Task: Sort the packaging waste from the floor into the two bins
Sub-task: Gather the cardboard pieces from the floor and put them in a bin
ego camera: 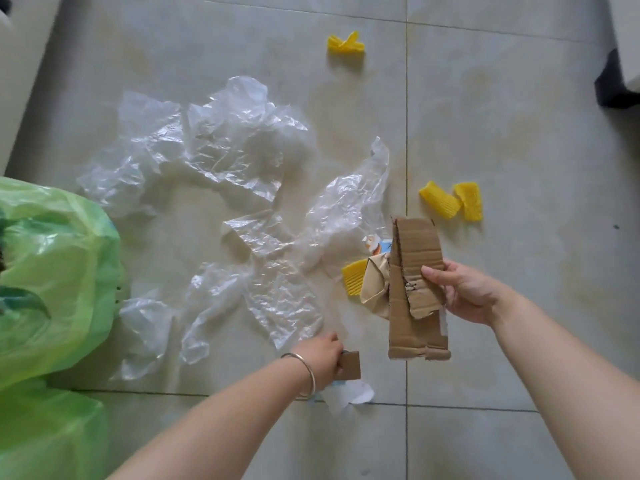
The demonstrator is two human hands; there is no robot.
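Observation:
My right hand (464, 289) grips a stack of long torn brown cardboard strips (415, 265), held upright above the floor. My left hand (320, 358), with a bangle on the wrist, is closed on a small square cardboard piece (350, 367) low over the tiles. Crumpled clear plastic film (235, 143) lies spread across the middle of the floor. Yellow foam pieces lie at the far top (346, 45), at the right (450, 200) and beside crumpled brown paper (372, 285). A bin lined with a green bag (52, 265) stands at the left edge.
A white scrap of paper (349, 396) lies under my left wrist. A small printed packet (375, 244) peeks out behind the cardboard. A dark object (616, 84) and white furniture sit at the top right corner; a white edge runs along the top left.

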